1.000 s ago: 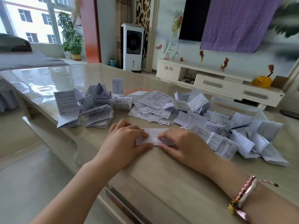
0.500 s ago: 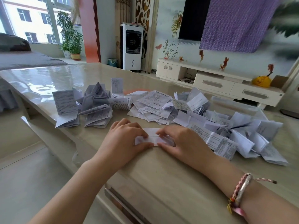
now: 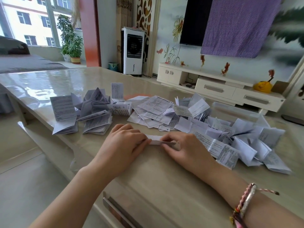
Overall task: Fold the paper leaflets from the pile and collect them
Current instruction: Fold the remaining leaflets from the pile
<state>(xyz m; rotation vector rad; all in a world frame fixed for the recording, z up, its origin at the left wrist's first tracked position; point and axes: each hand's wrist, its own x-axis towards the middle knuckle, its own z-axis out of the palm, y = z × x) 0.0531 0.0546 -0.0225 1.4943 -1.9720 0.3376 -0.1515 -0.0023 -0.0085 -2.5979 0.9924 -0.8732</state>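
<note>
A big messy pile of white printed paper leaflets (image 3: 189, 122) lies across the shiny beige bench (image 3: 156, 186), with a few folded white leaflets (image 3: 92, 116) off to the left. In front, near the bench edge, sits one narrow white folded paper strip (image 3: 156, 141) (long and thin). The left hand (image 3: 122, 147) and right hand (image 3: 189, 149) pinch its two ends, fingers curled, knuckles up.

The room was lit brightly by daylight from the window (image 3: 32, 22); glare was thrown on the bench (image 3: 41, 84); edges were warped and blurred.
</note>
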